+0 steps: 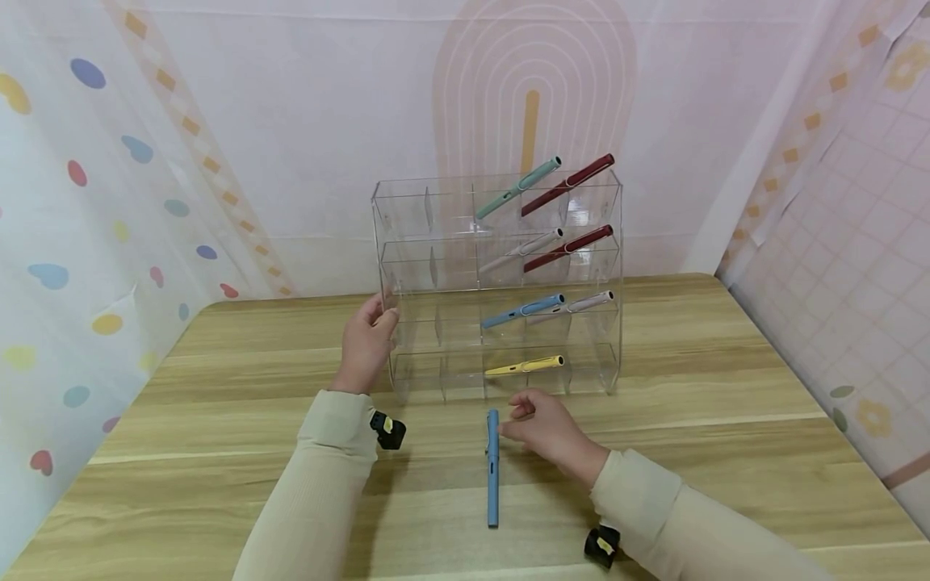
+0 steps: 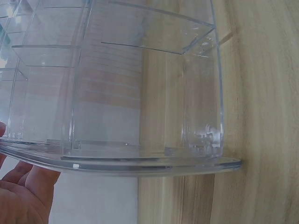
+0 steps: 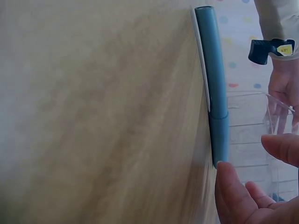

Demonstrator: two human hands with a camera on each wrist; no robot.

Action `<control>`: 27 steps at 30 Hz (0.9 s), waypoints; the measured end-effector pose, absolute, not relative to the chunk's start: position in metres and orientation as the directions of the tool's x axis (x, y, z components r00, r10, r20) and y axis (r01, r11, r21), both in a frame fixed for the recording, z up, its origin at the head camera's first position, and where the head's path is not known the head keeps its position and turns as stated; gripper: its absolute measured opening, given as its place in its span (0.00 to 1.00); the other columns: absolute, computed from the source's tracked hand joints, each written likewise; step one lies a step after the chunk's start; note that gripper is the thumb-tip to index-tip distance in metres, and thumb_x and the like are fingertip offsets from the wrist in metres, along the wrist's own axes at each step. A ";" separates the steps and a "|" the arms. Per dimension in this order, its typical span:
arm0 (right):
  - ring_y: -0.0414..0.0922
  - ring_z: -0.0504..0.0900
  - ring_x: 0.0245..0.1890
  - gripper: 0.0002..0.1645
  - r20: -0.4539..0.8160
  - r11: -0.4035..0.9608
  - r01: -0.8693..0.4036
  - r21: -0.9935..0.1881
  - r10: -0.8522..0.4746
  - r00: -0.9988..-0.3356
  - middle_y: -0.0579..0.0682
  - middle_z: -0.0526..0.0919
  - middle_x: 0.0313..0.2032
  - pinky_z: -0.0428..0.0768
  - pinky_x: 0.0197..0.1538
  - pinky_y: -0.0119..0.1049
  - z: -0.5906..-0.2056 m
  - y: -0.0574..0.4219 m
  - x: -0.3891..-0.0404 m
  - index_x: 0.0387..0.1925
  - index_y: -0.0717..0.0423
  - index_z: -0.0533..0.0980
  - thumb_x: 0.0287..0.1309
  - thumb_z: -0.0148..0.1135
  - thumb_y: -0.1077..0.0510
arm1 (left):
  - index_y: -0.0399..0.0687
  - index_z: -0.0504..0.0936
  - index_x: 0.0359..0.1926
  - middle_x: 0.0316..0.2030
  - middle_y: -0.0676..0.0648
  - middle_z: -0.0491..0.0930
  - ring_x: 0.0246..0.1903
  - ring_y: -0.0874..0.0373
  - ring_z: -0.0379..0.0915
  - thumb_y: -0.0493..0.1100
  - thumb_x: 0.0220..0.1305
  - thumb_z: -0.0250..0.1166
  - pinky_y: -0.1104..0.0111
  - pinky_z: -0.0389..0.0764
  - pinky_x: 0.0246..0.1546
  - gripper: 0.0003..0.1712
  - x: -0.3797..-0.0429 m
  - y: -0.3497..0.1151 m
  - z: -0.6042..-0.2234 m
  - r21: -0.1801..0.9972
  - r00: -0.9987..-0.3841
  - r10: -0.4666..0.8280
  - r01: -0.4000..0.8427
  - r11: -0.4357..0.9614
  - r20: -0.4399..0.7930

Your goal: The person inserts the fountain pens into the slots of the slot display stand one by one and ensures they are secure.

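Observation:
A clear acrylic pen rack (image 1: 477,240) stands upright at the back of the table. My left hand (image 1: 366,343) grips its left side panel, thumb on the inner face and fingers outside, as the left wrist view shows. On the table before the rack lies a blue pen (image 1: 493,476), its clip end towards the rack. My right hand (image 1: 548,428) is beside that end, thumb and fingers parted; in the right wrist view a fingertip (image 3: 226,175) is right at the pen's tip. Nothing is held between these fingers.
Pens lean in the rack's middle and right compartments: green (image 1: 519,187), dark red (image 1: 570,184), white (image 1: 523,248), another dark red (image 1: 570,248), blue (image 1: 523,311), pale grey (image 1: 581,304) and yellow (image 1: 525,366). Printed curtains surround the wooden table (image 1: 218,452).

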State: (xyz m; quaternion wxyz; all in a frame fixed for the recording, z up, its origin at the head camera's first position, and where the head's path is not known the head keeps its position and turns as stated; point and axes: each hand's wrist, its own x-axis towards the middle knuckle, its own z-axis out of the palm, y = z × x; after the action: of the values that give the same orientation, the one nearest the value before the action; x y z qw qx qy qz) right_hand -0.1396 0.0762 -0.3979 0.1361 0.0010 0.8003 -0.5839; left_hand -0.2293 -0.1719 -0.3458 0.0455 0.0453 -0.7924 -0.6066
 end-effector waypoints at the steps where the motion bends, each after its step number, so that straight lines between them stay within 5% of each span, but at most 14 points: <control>1: 0.48 0.77 0.39 0.26 -0.222 0.322 0.161 -0.933 -0.163 -0.961 0.59 0.76 0.44 0.81 0.35 0.42 -0.398 0.075 -0.140 0.52 0.69 0.72 0.52 0.68 0.64 | 0.51 0.63 0.71 0.66 0.41 0.67 0.61 0.48 0.64 0.43 0.72 0.48 0.52 0.72 0.57 0.28 -0.229 -0.172 -0.346 0.965 -0.992 -0.127 -0.018 0.262 0.016; 14: 0.42 0.69 0.27 0.33 -0.231 0.423 0.119 -0.898 -0.222 -0.947 0.52 0.73 0.35 0.73 0.24 0.32 -0.399 0.062 -0.150 0.58 0.73 0.69 0.50 0.69 0.65 | 0.53 0.63 0.72 0.67 0.42 0.66 0.63 0.48 0.64 0.43 0.73 0.48 0.52 0.72 0.57 0.28 -0.229 -0.172 -0.346 0.966 -0.992 -0.128 -0.022 0.259 0.011; 24: 0.40 0.72 0.24 0.33 -0.214 0.571 0.026 -0.820 -0.266 -0.940 0.56 0.78 0.42 0.75 0.32 0.35 -0.395 0.057 -0.155 0.56 0.70 0.72 0.48 0.72 0.62 | 0.51 0.63 0.72 0.66 0.40 0.66 0.62 0.48 0.64 0.42 0.72 0.47 0.52 0.73 0.56 0.28 -0.228 -0.172 -0.346 0.964 -0.992 -0.124 -0.002 0.268 0.032; 27: 0.40 0.72 0.21 0.33 -0.204 0.605 -0.004 -0.797 -0.275 -0.940 0.54 0.80 0.36 0.74 0.28 0.33 -0.395 0.055 -0.156 0.55 0.69 0.73 0.46 0.73 0.62 | 0.52 0.63 0.72 0.67 0.40 0.66 0.62 0.48 0.64 0.42 0.72 0.47 0.53 0.73 0.55 0.28 -0.228 -0.172 -0.346 0.962 -0.992 -0.120 0.000 0.272 0.034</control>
State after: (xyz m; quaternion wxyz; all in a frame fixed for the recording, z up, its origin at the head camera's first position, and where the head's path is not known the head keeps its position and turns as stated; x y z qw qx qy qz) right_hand -0.1562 0.0553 -0.3949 0.1549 -0.0790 0.8822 -0.4376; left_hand -0.2281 -0.1720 -0.3462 0.0496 0.0378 -0.7961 -0.6020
